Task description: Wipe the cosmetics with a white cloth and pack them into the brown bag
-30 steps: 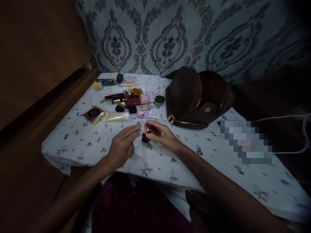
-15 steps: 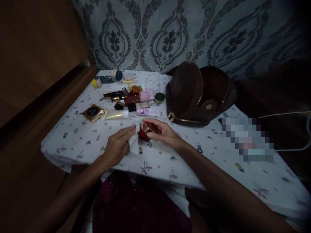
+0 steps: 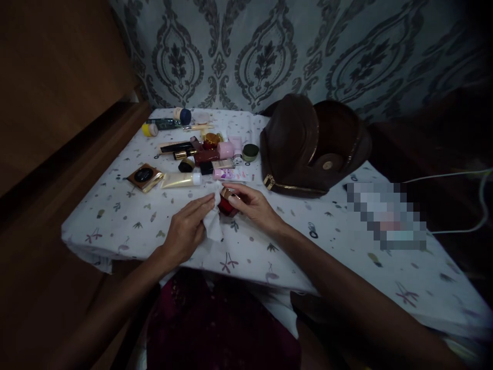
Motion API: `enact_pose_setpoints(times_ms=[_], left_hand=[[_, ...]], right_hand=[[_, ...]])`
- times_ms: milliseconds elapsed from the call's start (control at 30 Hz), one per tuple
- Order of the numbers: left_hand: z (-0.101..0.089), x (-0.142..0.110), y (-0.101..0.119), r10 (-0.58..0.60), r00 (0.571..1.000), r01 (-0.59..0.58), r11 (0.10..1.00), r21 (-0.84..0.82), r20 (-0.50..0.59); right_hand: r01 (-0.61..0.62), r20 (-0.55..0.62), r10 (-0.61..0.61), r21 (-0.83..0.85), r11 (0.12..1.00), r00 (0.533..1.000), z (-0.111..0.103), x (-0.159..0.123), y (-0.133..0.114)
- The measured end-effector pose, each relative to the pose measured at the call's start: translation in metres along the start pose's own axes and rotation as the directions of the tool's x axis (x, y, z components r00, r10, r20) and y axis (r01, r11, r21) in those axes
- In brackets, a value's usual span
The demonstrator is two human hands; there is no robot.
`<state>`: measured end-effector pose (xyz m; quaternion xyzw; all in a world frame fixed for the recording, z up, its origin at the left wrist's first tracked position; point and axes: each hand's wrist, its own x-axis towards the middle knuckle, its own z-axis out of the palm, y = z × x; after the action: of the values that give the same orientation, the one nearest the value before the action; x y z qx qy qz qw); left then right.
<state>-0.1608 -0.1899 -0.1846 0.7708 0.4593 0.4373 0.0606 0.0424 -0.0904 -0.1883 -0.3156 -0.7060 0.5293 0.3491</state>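
My left hand (image 3: 188, 224) is closed on a crumpled white wipe (image 3: 213, 222), pressing it against the left side of a small red jar (image 3: 226, 206) with a shiny copper-coloured top. My right hand (image 3: 254, 206) grips this jar from the right, fingers over its top and thumb at its near side. Both hands are just above the front middle of the table. Beyond them lie a cream tube with a white cap (image 3: 180, 180) and a white tube with a purple print (image 3: 231, 174). The fingertips of my left hand are partly hidden behind the wipe.
A large brown cosmetic bag (image 3: 292, 149) stands unzipped at the back right. Several cosmetics, among them a gold compact (image 3: 145, 177) and a dark green jar (image 3: 250, 152), cover the back left. A blurred-out flat object (image 3: 387, 213) and a white cable (image 3: 458, 176) are at right.
My right hand has turned the red jar slightly, and its fingers have closed further over the top. My left hand keeps the wipe against it. The whole view has shifted a little.
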Motion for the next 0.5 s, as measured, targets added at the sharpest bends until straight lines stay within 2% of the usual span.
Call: enact_pose_setpoints(times_ms=[67,167,300,500], left_hand=[[0.000,0.000,0.000,0.013,1.000,-0.013,1.000,0.029,-0.001],[0.002,0.001,-0.002,0.025,1.000,-0.025,0.998,0.063,-0.010],[0.005,0.002,-0.006,0.019,1.000,-0.017,0.997,0.079,-0.016],[0.005,0.002,-0.008,0.026,1.000,-0.027,0.991,0.133,0.004]], right_hand=[[-0.025,0.015,0.025,0.024,0.999,1.000,-0.002,-0.001,-0.003],[-0.057,0.100,0.049,0.073,0.996,0.994,-0.009,-0.005,-0.011],[-0.031,0.198,0.015,0.081,0.996,0.980,-0.018,-0.007,-0.017],[0.057,0.194,-0.054,-0.007,0.998,0.979,-0.017,-0.004,-0.013]])
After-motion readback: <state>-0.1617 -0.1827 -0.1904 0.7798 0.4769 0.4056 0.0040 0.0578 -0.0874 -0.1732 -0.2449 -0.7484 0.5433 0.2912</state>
